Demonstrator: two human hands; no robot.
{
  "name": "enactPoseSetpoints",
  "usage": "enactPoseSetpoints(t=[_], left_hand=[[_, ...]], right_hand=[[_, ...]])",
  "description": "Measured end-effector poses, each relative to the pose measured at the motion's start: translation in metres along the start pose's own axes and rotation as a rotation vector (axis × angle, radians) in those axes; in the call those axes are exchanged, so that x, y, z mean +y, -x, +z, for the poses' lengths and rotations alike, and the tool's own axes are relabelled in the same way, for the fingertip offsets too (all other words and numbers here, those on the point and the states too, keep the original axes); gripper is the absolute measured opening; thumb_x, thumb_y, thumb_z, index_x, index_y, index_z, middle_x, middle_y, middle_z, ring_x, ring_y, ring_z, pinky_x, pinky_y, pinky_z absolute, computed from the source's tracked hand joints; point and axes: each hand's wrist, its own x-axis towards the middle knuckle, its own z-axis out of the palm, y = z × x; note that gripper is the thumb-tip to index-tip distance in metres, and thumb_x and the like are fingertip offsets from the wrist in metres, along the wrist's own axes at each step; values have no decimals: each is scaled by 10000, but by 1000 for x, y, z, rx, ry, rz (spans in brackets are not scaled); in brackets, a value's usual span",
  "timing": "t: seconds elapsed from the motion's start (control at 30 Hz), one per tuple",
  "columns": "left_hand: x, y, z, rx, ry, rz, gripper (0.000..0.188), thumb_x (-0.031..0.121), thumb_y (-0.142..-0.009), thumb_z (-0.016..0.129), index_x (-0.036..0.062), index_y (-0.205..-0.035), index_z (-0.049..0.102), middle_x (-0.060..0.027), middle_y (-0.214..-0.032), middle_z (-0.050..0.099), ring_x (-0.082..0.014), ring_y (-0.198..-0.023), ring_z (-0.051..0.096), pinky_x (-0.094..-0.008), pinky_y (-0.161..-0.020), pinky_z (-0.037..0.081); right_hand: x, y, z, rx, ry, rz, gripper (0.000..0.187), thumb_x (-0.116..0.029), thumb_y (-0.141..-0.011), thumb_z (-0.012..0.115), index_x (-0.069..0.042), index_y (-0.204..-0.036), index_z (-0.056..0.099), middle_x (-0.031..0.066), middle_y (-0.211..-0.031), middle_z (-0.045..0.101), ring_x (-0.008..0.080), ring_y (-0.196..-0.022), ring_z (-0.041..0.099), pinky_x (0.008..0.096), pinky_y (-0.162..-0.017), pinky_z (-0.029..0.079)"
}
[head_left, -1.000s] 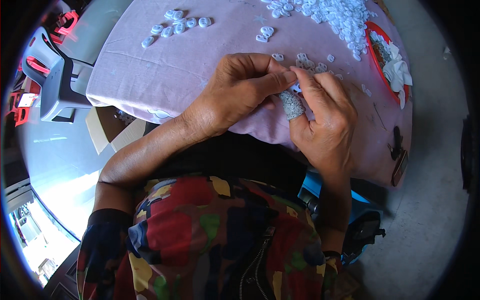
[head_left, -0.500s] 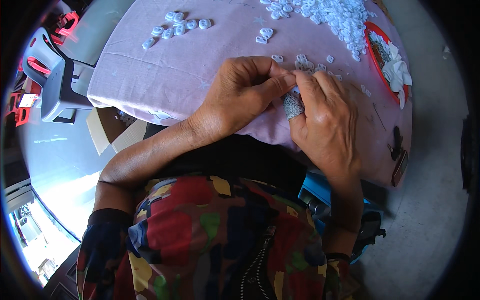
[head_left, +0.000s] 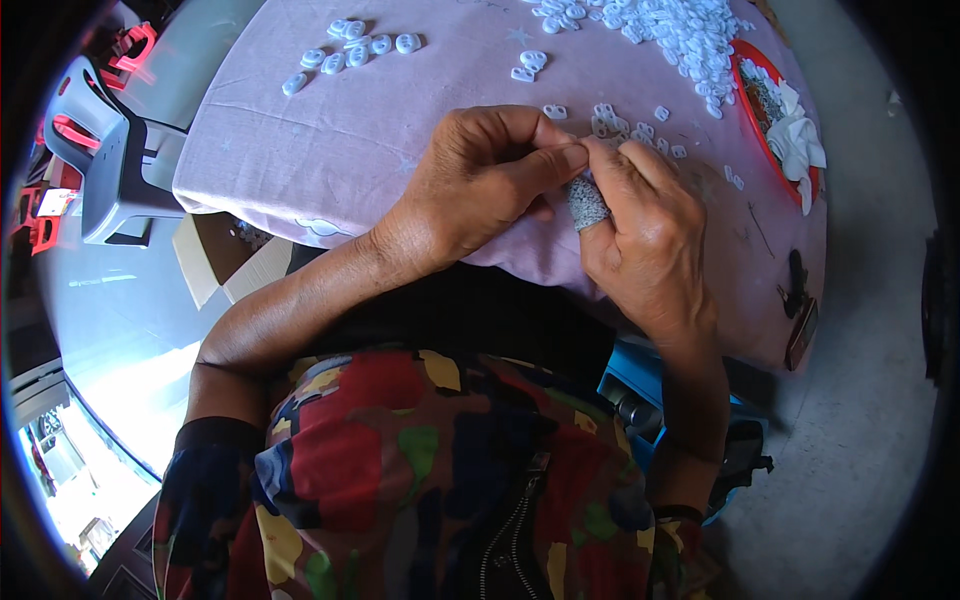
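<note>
Pinching: left hand [head_left: 480,180], thumb and forefinger pressed together at the tips on something too small to make out.
Right hand [head_left: 645,235]: fingers curled together against the left fingertips, thumb in a grey knit finger cover [head_left: 587,203].
Place: over the near edge of the lilac tablecloth [head_left: 340,140].
Just beyond the fingers: a few small white plastic pieces [head_left: 615,125], loose on the cloth.
Far side: big heap of white pieces [head_left: 680,30]; separate small row [head_left: 350,55] to the left.
Right edge: red tray [head_left: 752,110] with white scraps.
Left, off the table: grey plastic chair [head_left: 115,160].
</note>
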Motion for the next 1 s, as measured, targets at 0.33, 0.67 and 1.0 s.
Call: enactPoseSetpoints(t=[0.33,0.67,1.0], left_hand=[[40,-17,-84,246,-773,439,153,108,-914,610,11,-1001,690,-67,-897,700,-122,-804,648,-255,-748,528],[29,-27,-75,254,-1073,548,192,97,-824,695,73,-1015,707,-107,-996,703,-220,-883,666,-316,-792,523],[-2,-29,-8,-72,-1263,661,195,60,-748,722,45,-940,699,-103,-910,626,-261,-859,597,-348,-772,504]], right_hand=[[39,38,-48,-166,-117,435,253,-4,-742,618,-15,-990,666,143,-850,624,301,-769,624,374,-703,490],[33,27,-26,-128,-31,292,277,24,-711,609,-29,-974,679,123,-896,627,313,-836,609,383,-756,482],[38,45,-44,-106,-24,415,237,12,-714,606,-18,-940,673,134,-854,625,320,-797,609,400,-737,475]])
